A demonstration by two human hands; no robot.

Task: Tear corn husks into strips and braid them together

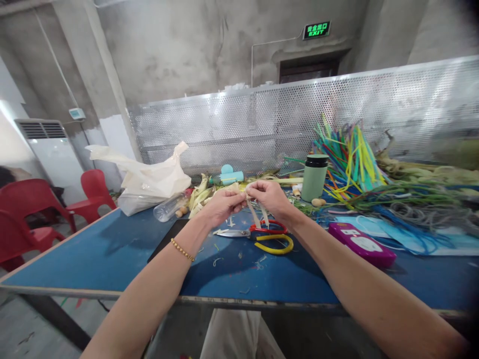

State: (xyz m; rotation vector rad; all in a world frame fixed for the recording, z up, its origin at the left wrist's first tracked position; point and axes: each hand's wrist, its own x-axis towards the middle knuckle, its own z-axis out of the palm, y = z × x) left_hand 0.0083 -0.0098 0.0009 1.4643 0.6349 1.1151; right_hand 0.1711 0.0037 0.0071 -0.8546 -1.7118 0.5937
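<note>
Above the middle of the table, my left hand (227, 202) and my right hand (271, 197) meet, each with its fingers pinched on a pale husk strip (254, 214). Its two narrow ends hang down below the fingertips; the part between the fingers is mostly hidden. Just under my hands lie scissors (234, 233) with one red and one yellow handle, their blades pointing left. Pale green corn husks (200, 197) are heaped beyond my left hand. Small fibre scraps (260, 262) are scattered on the blue table (123, 249) near me.
A white plastic bag (153, 174) and a clear bottle (166, 209) are at the left. A green jar (314, 179) stands behind my right hand. Coloured plastic strips (361, 159), tangled cords (422, 217), blue face masks (419, 234) and a magenta device (361, 244) occupy the right.
</note>
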